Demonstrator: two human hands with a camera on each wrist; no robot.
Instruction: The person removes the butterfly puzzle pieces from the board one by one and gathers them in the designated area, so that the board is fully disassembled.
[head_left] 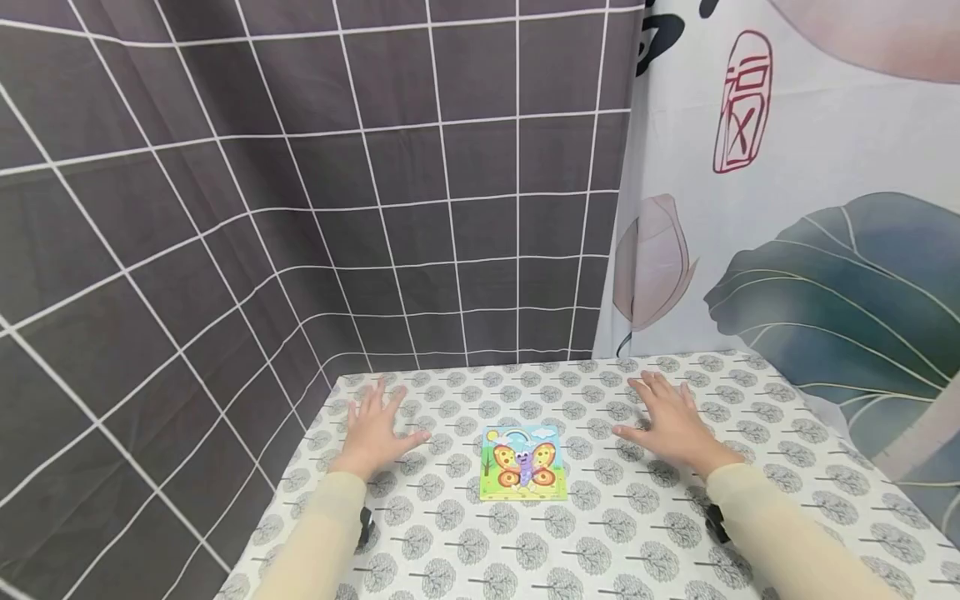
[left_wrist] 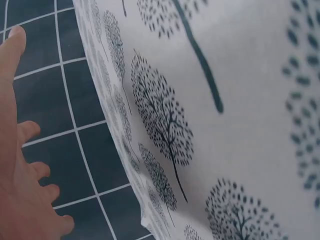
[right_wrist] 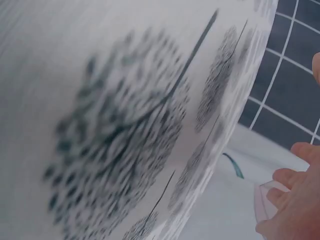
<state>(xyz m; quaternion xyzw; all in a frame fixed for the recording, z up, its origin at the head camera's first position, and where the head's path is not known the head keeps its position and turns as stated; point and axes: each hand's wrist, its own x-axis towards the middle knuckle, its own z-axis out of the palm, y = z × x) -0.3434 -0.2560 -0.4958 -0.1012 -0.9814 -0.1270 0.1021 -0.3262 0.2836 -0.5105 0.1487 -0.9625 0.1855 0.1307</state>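
Observation:
A square butterfly picture board [head_left: 523, 464], bright with a purple body and orange-yellow wings, lies flat on the table between the two hands. To its left, the left hand [head_left: 377, 432] has its fingers spread and holds nothing. On the other side, the right hand [head_left: 670, 423] is likewise spread, with its thumb toward the board. In the left wrist view the left hand [left_wrist: 25, 165] shows along the left edge. At the right edge of the right wrist view, part of the right hand [right_wrist: 295, 200] appears, also holding nothing.
A white cloth with grey tree prints covers the table [head_left: 465, 546]. Behind and to the left hangs a dark curtain [head_left: 405, 167] with a white grid. A pale curtain [head_left: 675, 125] with leaf and flower prints hangs at the right. Cream sleeves cover both forearms.

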